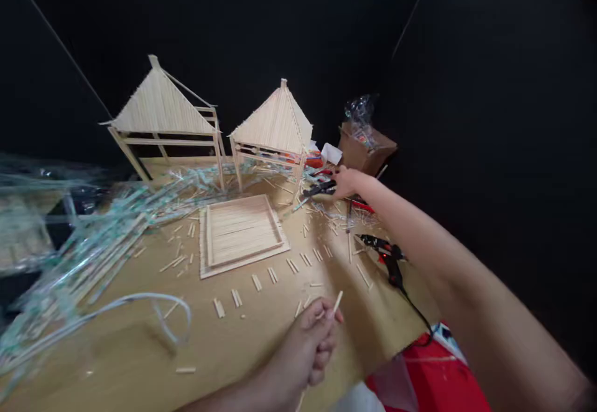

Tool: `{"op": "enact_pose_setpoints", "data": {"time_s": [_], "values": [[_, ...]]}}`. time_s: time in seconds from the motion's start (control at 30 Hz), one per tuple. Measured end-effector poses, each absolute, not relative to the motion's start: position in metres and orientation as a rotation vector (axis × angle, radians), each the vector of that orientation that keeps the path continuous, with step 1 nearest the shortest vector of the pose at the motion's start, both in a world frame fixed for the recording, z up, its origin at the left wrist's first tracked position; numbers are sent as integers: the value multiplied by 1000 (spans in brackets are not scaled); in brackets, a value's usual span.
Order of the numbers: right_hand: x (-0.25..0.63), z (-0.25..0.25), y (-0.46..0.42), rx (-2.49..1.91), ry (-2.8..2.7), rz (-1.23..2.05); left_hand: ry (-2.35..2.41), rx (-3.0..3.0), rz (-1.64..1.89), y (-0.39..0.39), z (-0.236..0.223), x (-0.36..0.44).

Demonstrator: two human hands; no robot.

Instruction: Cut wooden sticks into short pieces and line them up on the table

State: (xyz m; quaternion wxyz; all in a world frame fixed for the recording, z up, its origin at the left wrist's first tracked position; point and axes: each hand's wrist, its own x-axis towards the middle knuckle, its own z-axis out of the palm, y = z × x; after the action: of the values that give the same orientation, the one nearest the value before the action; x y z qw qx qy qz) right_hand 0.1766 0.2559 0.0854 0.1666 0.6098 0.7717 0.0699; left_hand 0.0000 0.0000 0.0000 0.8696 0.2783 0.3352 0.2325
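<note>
My left hand (314, 340) is closed around a thin wooden stick (338, 301), whose tip sticks out past the thumb and forefinger; its other end shows below the hand. My right hand (346, 183) stretches far across the table, fingers extended at the end of a black-handled hand tool (319, 188) that looks like pliers or cutters. Whether the fingertips touch it is hard to see. Between the hands, short cut stick pieces (292, 266) lie in small groups. Behind them is a flat stick-built panel with a raised rim (245, 228).
Two stick-built house models with pitched roofs (163, 104) (275, 119) stand at the back. A glue gun (389, 259) with its cord lies at right, under my right arm. Plastic-wrapped sticks (116, 238) pile up at left. A cardboard box (366, 150) sits behind my right hand.
</note>
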Motion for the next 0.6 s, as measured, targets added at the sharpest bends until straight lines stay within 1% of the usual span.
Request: {"op": "enact_pose_setpoints", "data": {"time_s": [0.13, 0.2, 0.23, 0.27, 0.37, 0.47, 0.53, 0.6], "values": [[190, 111, 231, 1839, 2184, 317, 736, 580, 505, -1, -8, 0], [193, 122, 196, 1950, 2276, 364, 745, 584, 515, -1, -11, 0], [194, 125, 172, 1998, 2371, 328, 750, 584, 522, -1, -12, 0], [195, 127, 146, 2042, 2453, 235, 755, 582, 534, -1, -13, 0], [199, 117, 63, 2143, 2577, -257, 764, 572, 568, -1, -13, 1], [207, 83, -4, 2353, 2435, -686, 719, 567, 565, -1, -12, 2], [214, 55, -33, 2470, 2325, -949, 689, 576, 535, 0, -12, 4], [219, 30, -52, 2468, 2276, -1199, 690, 619, 495, 0, -14, 5]]}}
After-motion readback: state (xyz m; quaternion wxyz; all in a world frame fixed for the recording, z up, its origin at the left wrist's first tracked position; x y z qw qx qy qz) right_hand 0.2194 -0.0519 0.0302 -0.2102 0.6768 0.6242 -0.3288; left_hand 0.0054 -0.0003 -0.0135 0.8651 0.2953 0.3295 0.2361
